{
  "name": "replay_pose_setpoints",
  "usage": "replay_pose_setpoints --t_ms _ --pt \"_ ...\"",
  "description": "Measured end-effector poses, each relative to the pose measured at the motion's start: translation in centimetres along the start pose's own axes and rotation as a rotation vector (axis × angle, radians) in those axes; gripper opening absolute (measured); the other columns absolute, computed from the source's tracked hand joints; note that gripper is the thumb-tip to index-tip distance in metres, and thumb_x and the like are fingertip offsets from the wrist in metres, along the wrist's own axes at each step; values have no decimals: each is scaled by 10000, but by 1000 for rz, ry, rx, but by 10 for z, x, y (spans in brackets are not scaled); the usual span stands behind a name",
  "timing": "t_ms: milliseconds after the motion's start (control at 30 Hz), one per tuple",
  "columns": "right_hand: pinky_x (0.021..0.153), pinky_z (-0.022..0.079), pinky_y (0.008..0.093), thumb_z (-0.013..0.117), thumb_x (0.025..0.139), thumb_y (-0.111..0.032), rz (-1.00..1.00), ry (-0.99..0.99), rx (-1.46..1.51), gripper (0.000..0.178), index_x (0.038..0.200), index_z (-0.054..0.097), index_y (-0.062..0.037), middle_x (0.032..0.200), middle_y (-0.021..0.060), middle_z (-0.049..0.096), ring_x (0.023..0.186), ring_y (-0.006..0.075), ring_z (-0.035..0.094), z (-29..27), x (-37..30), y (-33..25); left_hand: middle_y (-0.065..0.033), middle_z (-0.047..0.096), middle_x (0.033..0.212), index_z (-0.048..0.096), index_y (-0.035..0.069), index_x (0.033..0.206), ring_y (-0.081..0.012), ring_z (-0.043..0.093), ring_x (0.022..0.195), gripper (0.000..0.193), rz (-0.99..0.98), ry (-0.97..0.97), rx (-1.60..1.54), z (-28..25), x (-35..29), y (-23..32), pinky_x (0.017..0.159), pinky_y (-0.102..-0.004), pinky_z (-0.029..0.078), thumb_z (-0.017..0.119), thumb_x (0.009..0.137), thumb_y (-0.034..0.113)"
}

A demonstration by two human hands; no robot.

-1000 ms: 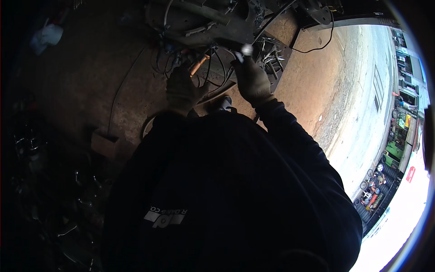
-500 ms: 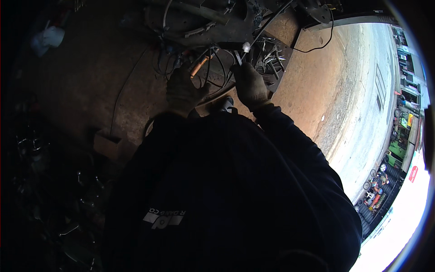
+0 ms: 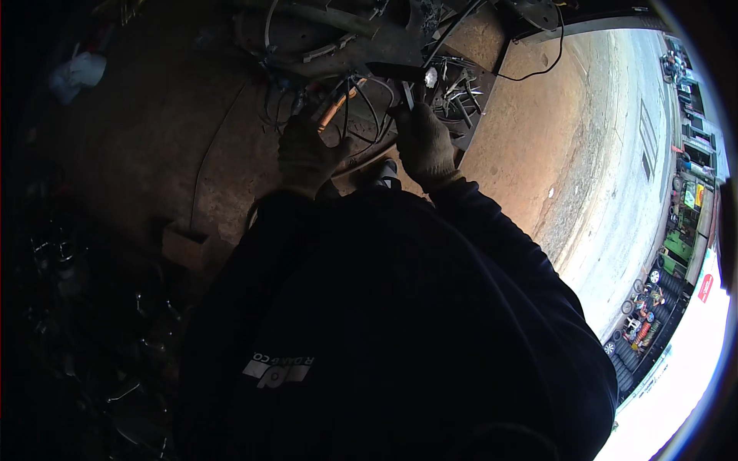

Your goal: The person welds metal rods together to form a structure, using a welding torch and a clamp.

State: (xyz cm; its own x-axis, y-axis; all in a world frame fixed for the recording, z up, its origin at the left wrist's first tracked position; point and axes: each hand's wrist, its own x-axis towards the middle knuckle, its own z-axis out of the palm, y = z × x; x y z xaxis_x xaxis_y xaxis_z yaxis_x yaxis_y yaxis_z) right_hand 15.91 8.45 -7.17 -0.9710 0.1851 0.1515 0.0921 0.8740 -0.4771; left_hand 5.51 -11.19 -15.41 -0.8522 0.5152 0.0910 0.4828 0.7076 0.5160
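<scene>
Both my hands wear knit work gloves. My left hand (image 3: 309, 157) hovers beside an orange-handled tool (image 3: 336, 109), its thumb spread away from the fingers; the fingertips are lost in shade, and nothing shows in its grasp. My right hand (image 3: 424, 146) is closed round a narrow flat metal piece (image 3: 408, 94) whose pale end sticks up past the fingers; its kind is unclear. Just beyond lies a dark flat bar (image 3: 396, 71), with a bright whitish lump (image 3: 430, 77) at its right end. Black cables (image 3: 373, 115) loop between my hands.
A dark metal assembly (image 3: 323, 38) spans the far side. A tray of loose metal pieces (image 3: 463, 92) lies right of my right hand. A black cable (image 3: 538, 75) curves over the brown ground (image 3: 523, 146). A box (image 3: 184, 246) stands at left; a road (image 3: 623, 154) runs along the right.
The dark flat bar now shows across the space beyond my right hand. The whitish lump appears farther right. Both hands keep nearly the same pose, and the view has shifted slightly.
</scene>
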Motion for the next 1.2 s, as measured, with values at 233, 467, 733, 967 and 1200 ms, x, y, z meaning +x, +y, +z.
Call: replay_pose_setpoints --t_ms 233,467,733,967,1200 --pt "671 527 436 565 898 -62 -104 -41 -32 272 1160 635 -73 940 145 558 829 344 636 24 3 28 -139 573 1303 489 78 1399 -304 587 1194 906 -67 -10 -191 -3 2 6 982 -425 511 888 666 428" --pt "650 524 436 565 909 -53 65 43 89 244 1139 645 -60 916 138 552 824 342 637 -4 17 -6 -146 569 1312 471 83 1415 -310 580 1219 902 15 30 -64 -6 1 8 1016 -422 499 883 675 390" --pt "675 542 430 561 950 -106 -102 -17 -13 242 1178 641 -86 1005 159 599 857 348 664 8 26 9 -162 563 1323 464 62 1412 -334 570 1230 899 56 26 -57 -1 -2 -1 1021 -436 496 869 692 417" --pt "694 553 459 564 999 -245 180 -65 94 220 1115 608 -63 947 168 650 839 382 680 6 25 2 -176 554 1347 468 32 1388 -332 581 1204 889 12 -15 -6 -4 1 5 985 -449 507 853 707 453" --pt "675 525 450 629 979 -303 27 79 4 266 954 602 -40 800 157 616 795 382 664 5 2 23 -136 587 1144 518 62 1318 -320 617 1073 826 -19 55 -84 -3 -5 4 875 -474 517 852 664 439"
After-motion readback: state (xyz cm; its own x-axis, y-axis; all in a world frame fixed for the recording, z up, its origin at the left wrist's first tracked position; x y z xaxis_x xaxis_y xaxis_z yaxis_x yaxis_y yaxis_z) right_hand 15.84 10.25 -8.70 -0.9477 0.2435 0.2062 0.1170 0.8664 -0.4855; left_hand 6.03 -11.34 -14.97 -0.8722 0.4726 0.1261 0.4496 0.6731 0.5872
